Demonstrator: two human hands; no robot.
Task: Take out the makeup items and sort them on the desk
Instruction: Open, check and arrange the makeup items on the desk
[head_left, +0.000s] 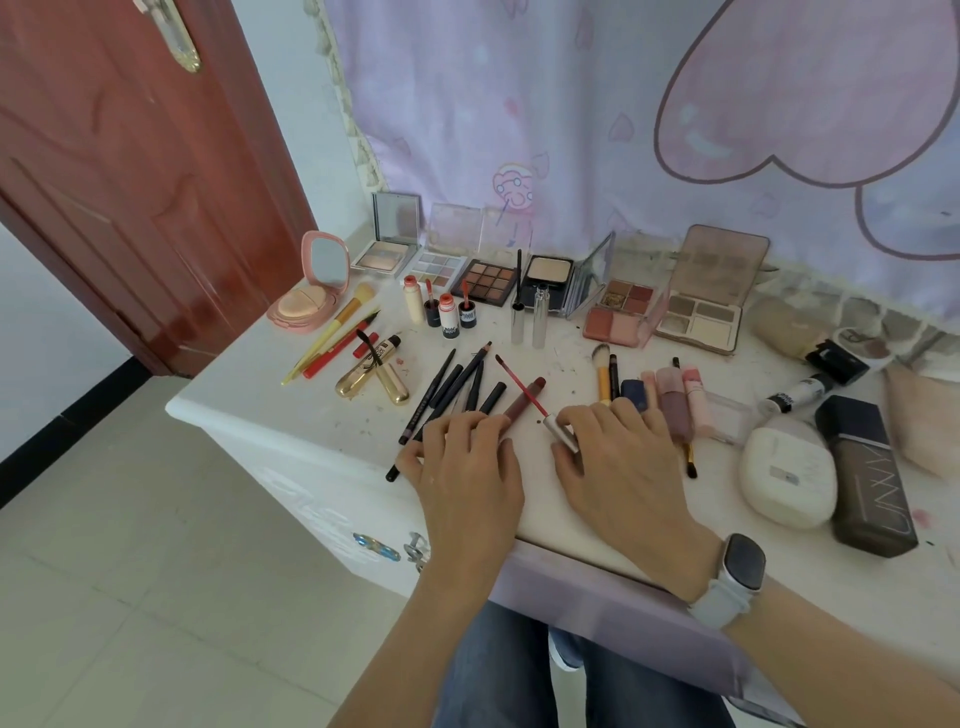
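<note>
Makeup lies spread over the white desk (322, 415). My left hand (467, 462) grips a dark red lip gloss tube (524, 400) lying among several black pencils (457, 384). My right hand (618, 462) pinches the silver cap of the gloss wand (563, 434); its red applicator stem (519, 384) points up and left, out of the tube. Open eyeshadow palettes (485, 280) line the back edge. Small red-capped bottles (447, 314) stand in front of them.
A pink compact with mirror (311, 291), yellow brush and gold mascara (371, 376) lie left. Pink tubes (675, 400), a white case (789, 473) and a dark foundation bottle (865, 478) lie right. A red door (130, 182) is left; a curtain (623, 104) hangs behind.
</note>
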